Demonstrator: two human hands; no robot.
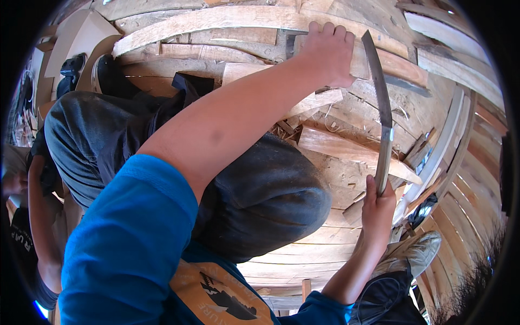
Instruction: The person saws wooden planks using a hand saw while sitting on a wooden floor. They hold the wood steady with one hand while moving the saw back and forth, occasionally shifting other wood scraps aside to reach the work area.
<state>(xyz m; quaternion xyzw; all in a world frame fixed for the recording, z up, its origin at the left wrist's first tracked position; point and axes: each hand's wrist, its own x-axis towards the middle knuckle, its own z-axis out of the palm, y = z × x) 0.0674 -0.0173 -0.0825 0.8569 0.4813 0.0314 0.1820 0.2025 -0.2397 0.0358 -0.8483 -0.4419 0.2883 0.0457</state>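
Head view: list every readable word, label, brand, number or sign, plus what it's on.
Wording not copied out here; places only:
Blue shirt, chest: pale lettering around the orange print, partly lost in creases.
Other person's dark top, far left: short white lettering.
Saw: no lettering I can make out.
Boards: none I can make out.
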